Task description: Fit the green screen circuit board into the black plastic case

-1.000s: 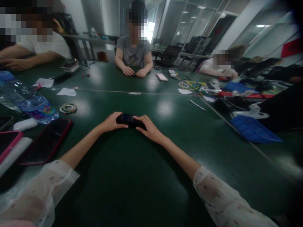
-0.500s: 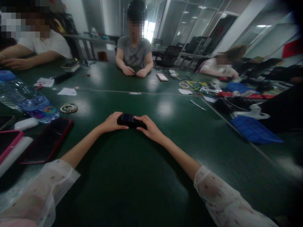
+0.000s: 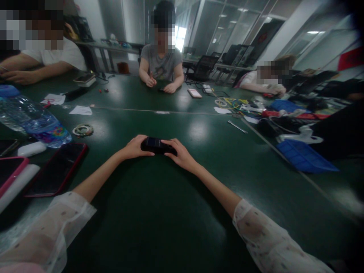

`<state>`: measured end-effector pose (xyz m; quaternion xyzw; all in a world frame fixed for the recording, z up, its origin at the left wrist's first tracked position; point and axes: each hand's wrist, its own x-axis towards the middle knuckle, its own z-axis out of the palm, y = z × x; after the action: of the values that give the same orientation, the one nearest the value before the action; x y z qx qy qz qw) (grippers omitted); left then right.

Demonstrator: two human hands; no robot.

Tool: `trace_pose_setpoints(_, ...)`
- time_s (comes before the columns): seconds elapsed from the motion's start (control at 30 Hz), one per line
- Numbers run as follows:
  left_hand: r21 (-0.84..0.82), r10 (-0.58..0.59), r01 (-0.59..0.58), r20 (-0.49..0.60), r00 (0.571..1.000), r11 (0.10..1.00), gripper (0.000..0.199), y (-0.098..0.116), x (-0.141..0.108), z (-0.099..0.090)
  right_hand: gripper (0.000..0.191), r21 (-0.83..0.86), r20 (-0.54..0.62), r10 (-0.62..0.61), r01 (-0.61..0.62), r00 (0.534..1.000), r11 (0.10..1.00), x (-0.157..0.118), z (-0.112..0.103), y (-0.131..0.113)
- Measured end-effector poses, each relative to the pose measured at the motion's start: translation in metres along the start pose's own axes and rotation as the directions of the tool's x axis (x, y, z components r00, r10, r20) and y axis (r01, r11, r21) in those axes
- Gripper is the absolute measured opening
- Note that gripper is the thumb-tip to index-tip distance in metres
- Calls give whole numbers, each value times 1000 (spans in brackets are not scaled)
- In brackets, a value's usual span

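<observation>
A small black handheld device with a dark screen [image 3: 154,142] lies level at the middle of the green table, gripped at both ends. My left hand [image 3: 135,147] is closed round its left end, thumb along the near side. Round the right end closes my right hand [image 3: 179,152], with a finger on the top face beside the screen. The device's exact kind is too dark to make out. Beyond my left hand lies a beaded bracelet [image 3: 82,130] on the tabletop.
To the left are a red-edged phone [image 3: 58,170], a white case [image 3: 32,149] and a large water bottle [image 3: 42,121]. On the right lie a wrench [image 3: 237,126], a blue plastic bin [image 3: 305,156] and tangled cables [image 3: 231,102]. A person [image 3: 162,62] sits opposite; others sit left and right.
My hands and the black device have stayed in place. The person opposite has lifted one hand off a small dark object on the table.
</observation>
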<state>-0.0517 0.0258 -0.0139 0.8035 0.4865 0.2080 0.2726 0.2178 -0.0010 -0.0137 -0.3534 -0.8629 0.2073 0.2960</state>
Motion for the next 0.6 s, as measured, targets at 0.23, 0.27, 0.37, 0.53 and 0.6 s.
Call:
trace_pose_setpoints(0.23, 29, 41, -40, -18, 999, 999, 76, -3, 1, 2, 53, 20, -5, -2, 3, 1000, 1000, 1, 1, 1)
trace_pose_setpoints(0.27, 31, 39, -38, -17, 999, 999, 76, -3, 1, 2, 52, 24, -5, -1, 1, 1000, 1000, 1, 0, 1)
trace_pose_setpoints(0.37, 26, 15, -14, -12, 1000, 1000, 79, -4, 1, 2, 52, 46, -19, -5, 5, 1000, 999, 1, -1, 0)
trace_pose_setpoints(0.53, 17, -13, 13, -21, 1000, 1000, 83, -7, 1, 3, 52, 93, -50, -24, 28, 998, 995, 1, -1, -1)
trace_pose_setpoints(0.6, 7, -14, 14, -20, 1000, 1000, 82, -6, 1, 3, 52, 92, -44, -19, 23, 999, 996, 1, -1, -1)
